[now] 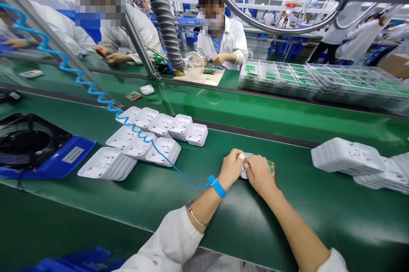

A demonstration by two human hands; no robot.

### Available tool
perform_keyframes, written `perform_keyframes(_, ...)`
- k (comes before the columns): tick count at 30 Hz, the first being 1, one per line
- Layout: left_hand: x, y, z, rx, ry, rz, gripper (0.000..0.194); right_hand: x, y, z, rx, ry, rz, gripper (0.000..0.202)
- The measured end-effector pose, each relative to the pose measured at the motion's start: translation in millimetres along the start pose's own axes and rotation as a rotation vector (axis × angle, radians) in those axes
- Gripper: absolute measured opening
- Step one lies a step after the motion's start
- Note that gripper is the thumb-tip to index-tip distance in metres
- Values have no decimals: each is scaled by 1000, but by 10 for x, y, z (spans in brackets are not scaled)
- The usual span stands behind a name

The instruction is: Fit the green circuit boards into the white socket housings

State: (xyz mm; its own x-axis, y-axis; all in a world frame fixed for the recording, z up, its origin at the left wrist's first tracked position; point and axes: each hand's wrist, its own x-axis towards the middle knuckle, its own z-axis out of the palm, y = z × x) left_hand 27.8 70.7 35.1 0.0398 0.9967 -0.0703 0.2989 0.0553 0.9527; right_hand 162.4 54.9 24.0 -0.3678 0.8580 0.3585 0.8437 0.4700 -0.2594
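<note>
Green work surface (191,212), workshop behind it. Far left: black fan (30,140) on a blue base (51,165); its pale label (73,154) carries print too small to read. Next, white casings (102,162) in overlapping stacks, open faces up. Blue coiled cord (91,87) runs over them to a blue strap (218,187) on the left wrist. Beyond, on the green strip past the dark rail: orange-edged board (133,95), small white casing (147,89) just beside it.

Centre: left hand (232,169) has thumb and fingers closed on the near white piece (244,173), which lies on the surface between both hands. Right hand (260,174) bends its fingers over the same piece; cannot tell whether it grips or only presses. Green board (271,167) with orange edging shows beside the right hand, probably partly under it. Across, a white-coated person (236,42) works with both hands. Behind right: clear trays (277,78) holding green boards. Far right: more stacked white casings (348,157). No brand legible.
</note>
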Motion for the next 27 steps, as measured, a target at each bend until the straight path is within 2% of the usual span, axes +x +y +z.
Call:
perform_keyframes(8,1,-48,3,75,0,22,14,15,-39,29,-36,50,-48,24)
perform_keyframes(12,72,-78,-89,30,16,43,14,-32,-15,-51,28,37,-9,19)
perform_keyframes(16,117,-64,-186,24,47,46,17,-75,2,-97,-41,25,-20,20)
perform_keyframes(19,116,-37,-218,56,9,70,19,-65,-12,-68,-78,38,-44,20)
perform_keyframes(23,116,2,-264,123,-99,119,22,-37,-22,-17,-83,46,-58,16)
perform_keyframes(25,118,25,-297,129,-148,138,23,-27,-8,-11,-92,48,13,11)
perform_keyframes(27,112,52,-329,120,-191,167,25,-18,19,-25,-87,70,120,21)
